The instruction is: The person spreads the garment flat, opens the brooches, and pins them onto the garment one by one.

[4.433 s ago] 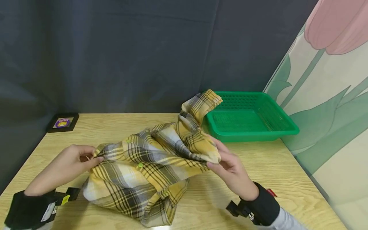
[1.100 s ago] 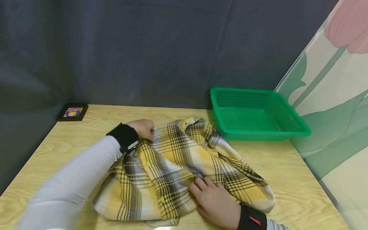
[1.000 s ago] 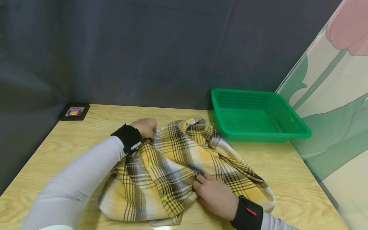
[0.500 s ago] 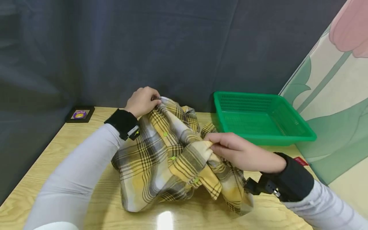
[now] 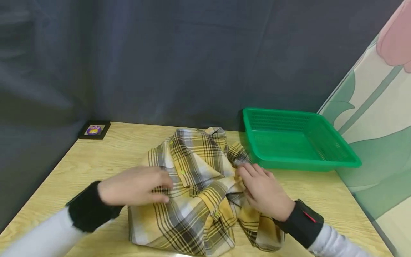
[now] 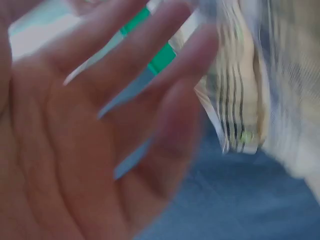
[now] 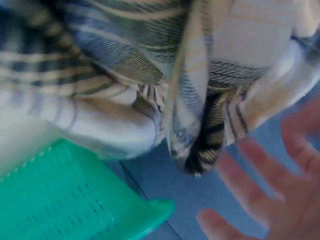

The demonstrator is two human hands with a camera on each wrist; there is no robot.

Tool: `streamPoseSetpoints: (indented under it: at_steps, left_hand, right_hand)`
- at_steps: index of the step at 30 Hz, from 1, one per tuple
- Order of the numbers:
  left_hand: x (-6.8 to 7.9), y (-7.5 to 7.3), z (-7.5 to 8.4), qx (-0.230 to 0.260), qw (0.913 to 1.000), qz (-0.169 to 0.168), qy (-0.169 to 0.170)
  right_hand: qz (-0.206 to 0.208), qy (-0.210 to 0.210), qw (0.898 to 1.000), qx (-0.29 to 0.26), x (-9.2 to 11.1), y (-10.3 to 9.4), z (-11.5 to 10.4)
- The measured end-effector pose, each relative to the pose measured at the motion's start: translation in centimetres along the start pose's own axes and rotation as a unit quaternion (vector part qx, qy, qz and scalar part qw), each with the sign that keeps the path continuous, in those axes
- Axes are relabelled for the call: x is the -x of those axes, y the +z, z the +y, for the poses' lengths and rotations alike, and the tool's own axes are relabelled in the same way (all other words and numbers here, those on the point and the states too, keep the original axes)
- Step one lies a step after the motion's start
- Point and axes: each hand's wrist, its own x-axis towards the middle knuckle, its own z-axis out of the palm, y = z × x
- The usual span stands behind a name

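Observation:
A yellow, grey and white plaid shirt (image 5: pixel 202 153) with green buttons lies crumpled on the wooden table. Its sleeve part bunches at the right. My left hand (image 5: pixel 139 186) hovers over the shirt's left half, blurred, its fingers loosely bent. In the left wrist view that hand (image 6: pixel 115 115) has its fingers apart and holds nothing, with the shirt (image 6: pixel 232 85) beyond the fingertips. My right hand (image 5: pixel 264 192) is at the bunched cloth on the right, fingertips over it. The right wrist view shows that hand's fingers (image 7: pixel 250 185) spread beside the hanging folds, gripping no cloth.
A green plastic basket (image 5: pixel 302 164) stands at the back right, close behind the shirt. A small black-framed square (image 5: pixel 94 130) with a purple and yellow picture lies at the back left corner. A dark curtain (image 5: pixel 179 64) hangs behind the table (image 5: pixel 128 146); a tulip-print wall is at the right.
My left hand has let go of the shirt's far edge and come nearer, to the left. The lifted cloth has dropped onto the table. My right hand has released its pinch and turned palm down.

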Motion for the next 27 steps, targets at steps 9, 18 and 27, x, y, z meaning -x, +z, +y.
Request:
streamPoseSetpoints:
  at_steps: [9, 18, 27]
  left_hand:
    - [5.7, 6.3, 2.2, 0.053, 0.9805, -0.072, -0.175]
    - [3.2, 8.1, -2.3, -0.023, 0.9980, 0.039, -0.044]
    - [2.5, 1.0, -6.9, -0.085, 0.9862, 0.119, -0.078]
  right_hand:
    - [-0.127, 0.061, 0.984, -0.113, 1.9, 1.2, 1.5]
    - [-0.030, 0.098, 0.977, -0.186, 0.9, -1.1, 3.4]
    - [-0.098, 0.106, 0.951, -0.274, -2.4, -6.0, 7.4]
